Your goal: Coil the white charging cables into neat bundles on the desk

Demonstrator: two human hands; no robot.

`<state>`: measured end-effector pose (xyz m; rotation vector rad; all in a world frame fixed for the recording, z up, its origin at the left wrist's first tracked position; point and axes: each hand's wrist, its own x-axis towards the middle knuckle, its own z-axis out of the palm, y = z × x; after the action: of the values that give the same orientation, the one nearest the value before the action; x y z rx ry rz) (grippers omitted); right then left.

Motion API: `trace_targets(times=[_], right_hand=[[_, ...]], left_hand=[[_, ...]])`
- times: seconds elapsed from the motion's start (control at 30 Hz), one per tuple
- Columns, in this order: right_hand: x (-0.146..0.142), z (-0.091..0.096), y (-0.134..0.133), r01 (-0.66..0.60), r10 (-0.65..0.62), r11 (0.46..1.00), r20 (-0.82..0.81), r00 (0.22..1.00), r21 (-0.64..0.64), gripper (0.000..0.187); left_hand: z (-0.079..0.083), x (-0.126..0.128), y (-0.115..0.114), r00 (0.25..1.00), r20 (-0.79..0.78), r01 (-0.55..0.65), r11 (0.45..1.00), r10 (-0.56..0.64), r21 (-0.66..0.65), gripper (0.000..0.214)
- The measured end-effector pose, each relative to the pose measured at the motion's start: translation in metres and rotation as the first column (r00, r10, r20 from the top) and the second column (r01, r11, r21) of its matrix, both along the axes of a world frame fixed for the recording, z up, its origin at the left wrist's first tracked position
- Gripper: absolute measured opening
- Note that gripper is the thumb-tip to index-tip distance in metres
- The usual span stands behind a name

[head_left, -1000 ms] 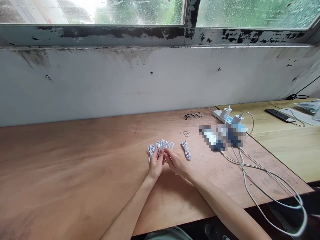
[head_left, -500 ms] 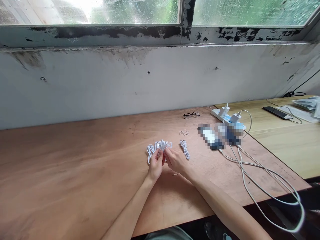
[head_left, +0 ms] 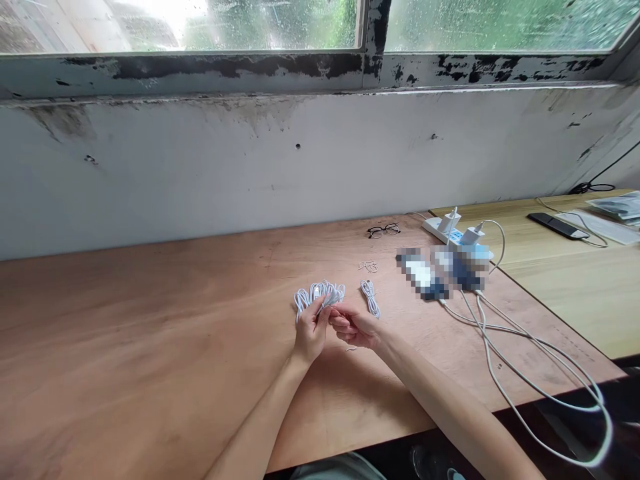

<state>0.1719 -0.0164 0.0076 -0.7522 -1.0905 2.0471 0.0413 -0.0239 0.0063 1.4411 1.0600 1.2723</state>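
Note:
My left hand (head_left: 310, 337) is closed around a coiled white cable (head_left: 331, 293), the thumb pressed on its near side. Close beside that thumb, my right hand (head_left: 356, 325) has its thumb and fingertips pinched together. What lies in this pinch, if anything, is too small to make out. Just behind the left hand, more coiled white cables (head_left: 301, 299) rest on the brown wooden table (head_left: 150, 347), partly hidden by the held coil. A separate bundled white cable (head_left: 370, 299) lies to the right. Beyond it are several thin, short ties (head_left: 369, 267).
Eyeglasses (head_left: 384, 231) lie near the wall. At the back right, a white power strip (head_left: 436, 228) holds plugged-in chargers, near two blurred-out items (head_left: 423, 275). Long white cables (head_left: 540, 343) loop over the table's front edge. A black phone (head_left: 557, 226) rests on the lighter table.
My right hand has turned and drawn slightly back toward me, its fingers now curled below the coil. My left hand has tilted the coil a little lower and to the right.

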Motion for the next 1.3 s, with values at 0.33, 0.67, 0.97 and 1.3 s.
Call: trace_targets(times=[0.33,0.67,0.97,1.3], right_hand=[[0.008,0.001,-0.003,0.01,-0.621,0.554,0.405,0.671,0.833,0.016],[0.015,-0.011,0.006,-0.387,-0.784,0.168,0.361,0.505,0.907,0.019],[0.004,-0.006,0.006,0.091,-0.129,0.968,0.153,0.98,0.234,0.032],[0.011,-0.002,0.001,-0.041,-0.533,0.583,0.421,0.734,0.811,0.019]], left_hand=[[-0.006,0.007,0.006,0.966,0.257,0.055,0.969,0.009,-0.241,0.043],[-0.004,0.008,0.005,0.914,0.406,0.164,0.904,0.012,-0.395,0.043],[-0.007,0.005,0.005,0.98,0.193,0.073,0.985,-0.042,-0.158,0.039],[-0.005,0.006,0.007,0.948,0.318,0.134,0.928,-0.018,-0.347,0.045]])
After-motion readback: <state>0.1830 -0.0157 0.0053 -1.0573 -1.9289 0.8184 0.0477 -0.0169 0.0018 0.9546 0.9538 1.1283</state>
